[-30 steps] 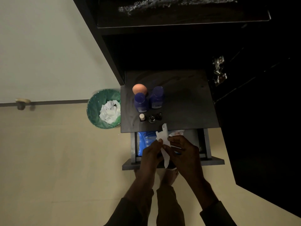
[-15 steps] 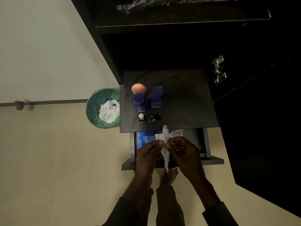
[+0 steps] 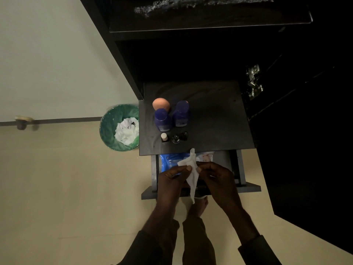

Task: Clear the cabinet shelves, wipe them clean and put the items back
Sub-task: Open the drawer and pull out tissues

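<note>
Head view, lower centre: left hand [image 3: 172,178] and right hand [image 3: 217,176] both pinch a limp white wet wipe [image 3: 192,169] above the open dark drawer [image 3: 246,186]; soft, light, probably tear-prone, best held by its edges.

Dim, underexposed view; cabinet interior nearly black.

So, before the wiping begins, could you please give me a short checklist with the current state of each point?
1. Wipe held by both the left hand and the right hand: ok.
2. Wipe unfolded flat: not ok, hangs twisted.
3. Shelf cleared: not ok, two blue bottles, an orange sponge and three small bottles stand on it.
4. Bin beside the shelf: ok.
5. Shelf dirty: cannot tell, too dark.
</note>
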`<move>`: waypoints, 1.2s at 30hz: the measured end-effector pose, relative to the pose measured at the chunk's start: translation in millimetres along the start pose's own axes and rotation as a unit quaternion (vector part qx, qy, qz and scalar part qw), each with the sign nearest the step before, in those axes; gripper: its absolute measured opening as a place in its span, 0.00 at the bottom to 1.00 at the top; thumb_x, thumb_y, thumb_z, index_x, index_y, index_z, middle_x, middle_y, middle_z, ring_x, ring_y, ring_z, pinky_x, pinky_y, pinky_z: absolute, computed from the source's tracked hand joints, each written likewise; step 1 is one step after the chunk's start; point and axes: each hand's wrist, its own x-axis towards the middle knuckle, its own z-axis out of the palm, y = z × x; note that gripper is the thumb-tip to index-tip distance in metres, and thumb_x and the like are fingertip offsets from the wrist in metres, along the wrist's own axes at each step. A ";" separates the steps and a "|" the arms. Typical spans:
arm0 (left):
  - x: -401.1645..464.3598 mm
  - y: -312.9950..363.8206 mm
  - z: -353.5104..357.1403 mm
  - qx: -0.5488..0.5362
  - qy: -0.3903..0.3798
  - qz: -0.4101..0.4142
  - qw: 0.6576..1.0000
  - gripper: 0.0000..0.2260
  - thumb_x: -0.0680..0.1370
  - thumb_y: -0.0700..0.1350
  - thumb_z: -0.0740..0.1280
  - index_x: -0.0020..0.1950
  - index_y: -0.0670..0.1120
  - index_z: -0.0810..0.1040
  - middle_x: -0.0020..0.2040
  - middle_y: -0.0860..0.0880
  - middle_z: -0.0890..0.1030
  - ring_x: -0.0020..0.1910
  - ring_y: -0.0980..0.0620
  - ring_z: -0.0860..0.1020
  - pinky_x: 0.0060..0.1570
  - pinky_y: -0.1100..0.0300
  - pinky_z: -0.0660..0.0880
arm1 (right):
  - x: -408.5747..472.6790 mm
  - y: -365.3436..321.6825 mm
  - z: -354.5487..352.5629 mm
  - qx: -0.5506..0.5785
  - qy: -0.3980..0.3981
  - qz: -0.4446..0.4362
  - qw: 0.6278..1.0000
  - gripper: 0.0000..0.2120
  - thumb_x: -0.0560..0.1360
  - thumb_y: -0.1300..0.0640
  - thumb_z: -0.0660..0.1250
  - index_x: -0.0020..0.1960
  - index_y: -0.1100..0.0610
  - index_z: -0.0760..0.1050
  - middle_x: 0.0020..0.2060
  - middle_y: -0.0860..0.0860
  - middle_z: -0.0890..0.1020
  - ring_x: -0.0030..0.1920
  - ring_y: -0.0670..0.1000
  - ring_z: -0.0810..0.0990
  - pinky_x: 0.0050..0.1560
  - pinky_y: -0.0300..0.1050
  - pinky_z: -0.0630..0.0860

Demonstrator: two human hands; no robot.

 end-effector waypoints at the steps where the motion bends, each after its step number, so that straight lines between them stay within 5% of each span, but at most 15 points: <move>1: 0.2 0.5 0.7 0.002 0.004 0.001 1.000 0.06 0.79 0.40 0.66 0.54 0.44 0.80 0.48 0.52 0.83 0.42 0.58 0.83 0.40 0.62 0.82 | 0.2 1.6 0.6 0.002 0.008 0.006 1.000 0.07 0.78 0.61 0.67 0.55 0.59 0.80 0.50 0.49 0.84 0.47 0.40 0.83 0.44 0.33 0.79; 4: 1.3 0.7 1.1 -0.016 0.026 -0.006 1.000 0.05 0.78 0.42 0.67 0.53 0.45 0.80 0.51 0.50 0.82 0.50 0.51 0.82 0.46 0.53 0.83 | -0.7 4.0 2.2 0.036 0.036 0.040 0.998 0.12 0.79 0.54 0.64 0.59 0.60 0.77 0.53 0.53 0.82 0.52 0.50 0.83 0.49 0.43 0.81; 8: 2.8 0.6 0.9 -0.105 0.063 -0.031 0.992 0.03 0.79 0.42 0.66 0.52 0.46 0.78 0.52 0.48 0.82 0.51 0.47 0.82 0.49 0.50 0.81 | -4.5 1.5 2.4 0.158 0.089 0.077 0.980 0.09 0.81 0.56 0.62 0.57 0.59 0.75 0.54 0.54 0.80 0.54 0.52 0.81 0.43 0.39 0.79; 13: 4.9 -2.5 -3.9 -0.220 0.091 -0.076 0.968 0.16 0.79 0.43 0.63 0.67 0.41 0.71 0.59 0.41 0.82 0.57 0.38 0.81 0.61 0.39 0.76 | -9.9 -2.9 -5.7 0.341 0.132 0.136 0.921 0.08 0.82 0.57 0.59 0.59 0.54 0.74 0.50 0.49 0.83 0.46 0.45 0.84 0.39 0.38 0.80; 18: 3.0 -3.4 -8.0 -0.277 0.098 -0.072 0.953 0.16 0.80 0.47 0.61 0.67 0.44 0.73 0.60 0.41 0.82 0.57 0.38 0.81 0.58 0.41 0.77 | -14.4 -1.7 -16.0 0.408 0.179 0.134 0.885 0.14 0.82 0.56 0.57 0.66 0.56 0.72 0.53 0.51 0.83 0.48 0.47 0.85 0.40 0.39 0.82; 23: 2.5 0.5 -11.8 -0.302 0.125 -0.077 0.942 0.15 0.81 0.48 0.58 0.64 0.44 0.73 0.52 0.43 0.82 0.49 0.43 0.81 0.42 0.53 0.77 | -16.8 -0.6 -28.6 0.378 0.231 0.118 0.888 0.14 0.83 0.55 0.56 0.64 0.55 0.74 0.55 0.53 0.82 0.53 0.51 0.83 0.46 0.43 0.82; 29: 4.2 -2.1 -16.0 -0.299 0.168 -0.063 0.937 0.19 0.81 0.47 0.59 0.68 0.39 0.72 0.52 0.41 0.78 0.52 0.41 0.77 0.44 0.52 0.74 | -19.4 -5.4 -44.4 0.366 0.264 0.110 0.886 0.18 0.83 0.52 0.56 0.69 0.59 0.70 0.62 0.59 0.79 0.58 0.53 0.80 0.49 0.42 0.80; 32: 2.6 -3.8 -17.2 -0.293 0.171 -0.048 0.940 0.12 0.82 0.47 0.56 0.58 0.43 0.75 0.46 0.44 0.78 0.45 0.43 0.76 0.41 0.54 0.71 | -20.9 -18.2 -53.6 0.377 0.265 0.085 0.883 0.20 0.81 0.50 0.59 0.71 0.55 0.70 0.65 0.56 0.78 0.60 0.51 0.80 0.49 0.39 0.79; 36: 1.1 -6.0 -15.1 -0.277 0.154 -0.039 0.948 0.09 0.83 0.47 0.55 0.55 0.45 0.73 0.44 0.46 0.77 0.43 0.45 0.75 0.40 0.55 0.71 | -15.5 -51.9 -62.4 0.303 0.216 0.035 0.927 0.22 0.76 0.50 0.65 0.69 0.53 0.71 0.58 0.48 0.81 0.55 0.48 0.82 0.40 0.37 0.80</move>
